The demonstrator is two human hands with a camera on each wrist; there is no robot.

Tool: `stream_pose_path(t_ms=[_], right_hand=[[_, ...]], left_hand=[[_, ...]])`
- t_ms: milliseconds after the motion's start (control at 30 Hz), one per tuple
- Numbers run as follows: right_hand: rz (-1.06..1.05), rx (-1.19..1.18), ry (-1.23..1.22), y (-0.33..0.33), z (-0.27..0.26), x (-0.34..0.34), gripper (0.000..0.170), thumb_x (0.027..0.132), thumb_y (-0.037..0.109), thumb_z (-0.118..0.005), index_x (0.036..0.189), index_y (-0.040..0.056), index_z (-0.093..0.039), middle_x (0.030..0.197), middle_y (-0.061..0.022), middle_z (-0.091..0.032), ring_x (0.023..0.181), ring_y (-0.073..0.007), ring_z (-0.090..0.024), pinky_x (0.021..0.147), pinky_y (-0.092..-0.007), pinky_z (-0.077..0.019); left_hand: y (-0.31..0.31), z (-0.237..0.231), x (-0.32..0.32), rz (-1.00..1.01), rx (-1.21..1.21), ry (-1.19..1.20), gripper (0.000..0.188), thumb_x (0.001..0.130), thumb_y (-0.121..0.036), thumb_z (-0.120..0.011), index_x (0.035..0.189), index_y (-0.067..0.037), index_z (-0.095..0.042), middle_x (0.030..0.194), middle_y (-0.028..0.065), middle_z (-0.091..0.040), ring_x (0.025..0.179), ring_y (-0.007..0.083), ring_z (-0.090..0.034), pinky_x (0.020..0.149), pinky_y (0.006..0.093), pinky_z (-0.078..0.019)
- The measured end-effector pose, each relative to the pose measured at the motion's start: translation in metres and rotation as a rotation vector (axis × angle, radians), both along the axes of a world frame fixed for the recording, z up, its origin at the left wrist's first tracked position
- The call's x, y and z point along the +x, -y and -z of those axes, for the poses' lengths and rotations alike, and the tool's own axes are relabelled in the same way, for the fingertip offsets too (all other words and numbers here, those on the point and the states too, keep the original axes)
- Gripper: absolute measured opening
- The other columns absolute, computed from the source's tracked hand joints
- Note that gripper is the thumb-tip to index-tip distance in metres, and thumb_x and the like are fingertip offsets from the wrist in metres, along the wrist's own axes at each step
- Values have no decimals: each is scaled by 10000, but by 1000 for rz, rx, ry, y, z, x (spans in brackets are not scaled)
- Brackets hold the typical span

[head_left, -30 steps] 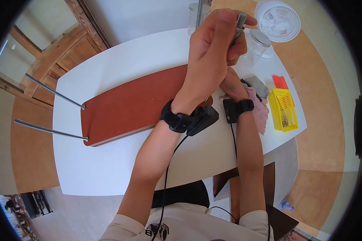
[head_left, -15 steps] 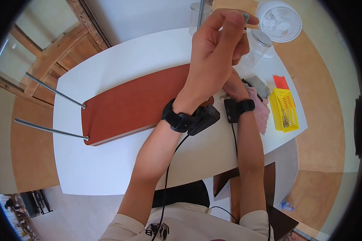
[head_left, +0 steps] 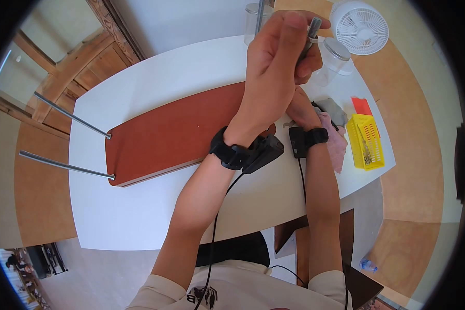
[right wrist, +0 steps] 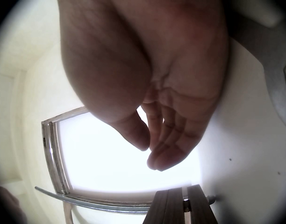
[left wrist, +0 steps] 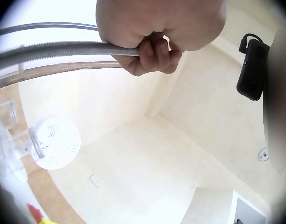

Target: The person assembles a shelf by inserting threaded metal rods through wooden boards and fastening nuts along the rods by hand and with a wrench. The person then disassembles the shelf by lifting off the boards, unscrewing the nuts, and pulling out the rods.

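A reddish-brown board (head_left: 165, 129) lies on the white table, with metal rods (head_left: 70, 117) standing up from its left end. High over the board's right end, my left hand (head_left: 276, 72) grips another metal rod (head_left: 314, 26), whose top pokes out past the thumb. Threads show along this rod (left wrist: 63, 50) in the left wrist view. Lower down, my right hand (head_left: 302, 111) is partly hidden behind the left one. The right wrist view shows that hand (right wrist: 175, 102) with fingers loosely bent and nothing between them. Beside it a grey wrench (right wrist: 269, 58) lies on the table.
To the right are a pink cloth (head_left: 335, 142), a yellow basket (head_left: 355, 150) with small metal pieces in it, and a red packet (head_left: 361, 106). Clear lidded jars (head_left: 336, 49) and a white fan (head_left: 360, 28) stand at the back. Cables (head_left: 212, 227) run from both wrists.
My left thumb and fingers have shifted on the rod. Its top, mostly covered half a second ago, sticks out again. The right hand and the board stay put.
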State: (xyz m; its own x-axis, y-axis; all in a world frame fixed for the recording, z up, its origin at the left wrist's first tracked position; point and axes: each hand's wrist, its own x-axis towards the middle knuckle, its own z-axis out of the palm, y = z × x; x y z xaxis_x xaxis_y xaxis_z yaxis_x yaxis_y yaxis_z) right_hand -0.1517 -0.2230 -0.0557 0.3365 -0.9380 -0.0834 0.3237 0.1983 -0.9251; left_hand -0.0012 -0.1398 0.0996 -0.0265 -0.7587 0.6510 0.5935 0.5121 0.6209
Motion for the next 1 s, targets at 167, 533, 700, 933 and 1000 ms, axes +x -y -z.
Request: stream_pose_path(t_ms=[167, 533, 700, 933, 1000], right_hand=[[-6, 24, 87, 2, 7, -1, 277, 1043, 137, -609, 1288, 12, -574, 1188, -112, -684, 1085, -182, -654, 1017, -318, -527], [40, 11, 2, -9, -7, 2, 272, 1045, 128, -599, 1288, 9, -572, 1185, -112, -679, 1081, -179, -648, 1026, -315, -521], [53, -41, -76, -20, -22, 8, 312, 1057, 129, -573, 1336, -10, -550, 1187, -93, -661, 1066, -170, -639, 1031, -315, -518], [35, -64, -218, -17, -22, 5, 310, 1061, 127, -562, 1338, -11, -550, 1181, -79, -657, 1068, -162, -633, 1038, -310, -512], [78, -67, -290, -28, -37, 13, 308, 1061, 126, -558, 1338, -11, -550, 1181, -78, -657, 1064, -162, -635, 1038, -311, -513]], left_hand=[[2, 2, -2, 9, -27, -48, 394, 1127, -380, -440, 1146, -37, -633, 622, -30, -441, 571, 43, -336, 523, 232, -268], [-6, 0, -3, -54, 3, 31, 436, 1120, -418, -441, 1089, -27, -630, 618, -35, -445, 569, 43, -327, 534, 234, -270], [3, 14, -12, -120, -38, 27, 476, 1121, -433, -423, 1032, -10, -623, 604, -47, -414, 565, 38, -305, 531, 234, -260], [-6, 4, -12, -176, 19, 50, 532, 1124, -475, -376, 1037, -9, -617, 592, -50, -386, 544, 37, -280, 521, 237, -247], [-2, 8, -11, -137, 22, 22, 509, 1124, -462, -389, 1051, -13, -617, 595, -49, -394, 545, 37, -285, 520, 236, -249]])
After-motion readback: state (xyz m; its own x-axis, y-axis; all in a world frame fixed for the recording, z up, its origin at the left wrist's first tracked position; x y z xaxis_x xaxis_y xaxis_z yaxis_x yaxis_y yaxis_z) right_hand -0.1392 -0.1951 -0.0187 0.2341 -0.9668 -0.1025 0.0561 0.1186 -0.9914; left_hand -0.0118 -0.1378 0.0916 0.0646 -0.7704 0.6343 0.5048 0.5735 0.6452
